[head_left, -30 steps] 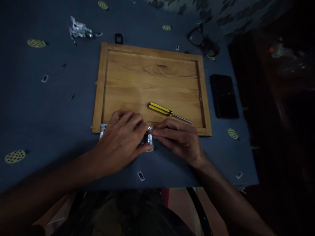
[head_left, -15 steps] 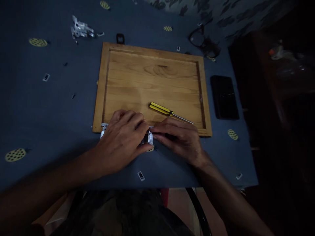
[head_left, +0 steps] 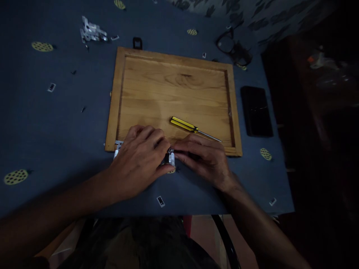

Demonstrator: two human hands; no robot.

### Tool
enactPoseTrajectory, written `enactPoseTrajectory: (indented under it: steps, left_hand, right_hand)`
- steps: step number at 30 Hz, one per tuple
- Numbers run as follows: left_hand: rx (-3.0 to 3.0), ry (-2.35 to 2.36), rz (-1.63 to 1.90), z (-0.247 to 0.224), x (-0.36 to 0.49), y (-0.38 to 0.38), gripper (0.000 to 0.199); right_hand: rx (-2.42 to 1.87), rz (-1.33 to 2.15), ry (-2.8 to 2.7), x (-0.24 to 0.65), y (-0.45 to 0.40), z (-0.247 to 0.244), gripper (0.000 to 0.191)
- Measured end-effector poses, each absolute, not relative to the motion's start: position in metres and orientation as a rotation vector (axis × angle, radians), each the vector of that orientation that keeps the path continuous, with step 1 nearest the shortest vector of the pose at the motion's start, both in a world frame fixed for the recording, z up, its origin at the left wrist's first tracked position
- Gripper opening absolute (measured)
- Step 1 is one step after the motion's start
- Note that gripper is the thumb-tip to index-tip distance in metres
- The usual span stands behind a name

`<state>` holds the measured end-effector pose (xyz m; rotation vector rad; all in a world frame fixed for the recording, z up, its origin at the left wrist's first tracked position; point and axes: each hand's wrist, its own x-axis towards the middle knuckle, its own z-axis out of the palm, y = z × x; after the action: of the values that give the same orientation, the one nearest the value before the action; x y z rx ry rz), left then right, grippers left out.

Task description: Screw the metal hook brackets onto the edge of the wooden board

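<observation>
Head view: lower centre, the left hand (head_left: 137, 162) curls around a metal hinge (head_left: 171, 159) at the bottom edge of the wooden panel (head_left: 174, 89), best held steady; whether the right hand (head_left: 203, 158) pinches anything, I can't tell.

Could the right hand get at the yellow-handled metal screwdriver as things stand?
Probably yes: the yellow-handled metal screwdriver lies uncovered on the framed wooden panel, just beyond the right hand, though that hand is at the silver metal fitting.

Blue patterned tablecloth (head_left: 67, 138); directly on it: framed wooden panel (head_left: 174, 93), black slab (head_left: 256, 111), eyeglasses (head_left: 234, 48), metal pieces (head_left: 93, 32), small screw (head_left: 83, 109)
</observation>
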<state>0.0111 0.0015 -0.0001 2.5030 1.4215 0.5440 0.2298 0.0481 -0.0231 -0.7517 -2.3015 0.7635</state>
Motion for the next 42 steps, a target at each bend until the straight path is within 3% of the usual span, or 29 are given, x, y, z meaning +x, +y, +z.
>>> enactPoseTrajectory:
  steps: [42]
  left_hand:
    - [2.444, 1.41, 0.491, 0.002, 0.012, 0.002, 0.019]
  right_hand:
    - [-0.854, 0.778, -2.316, 0.232, 0.038, -0.016, 0.016]
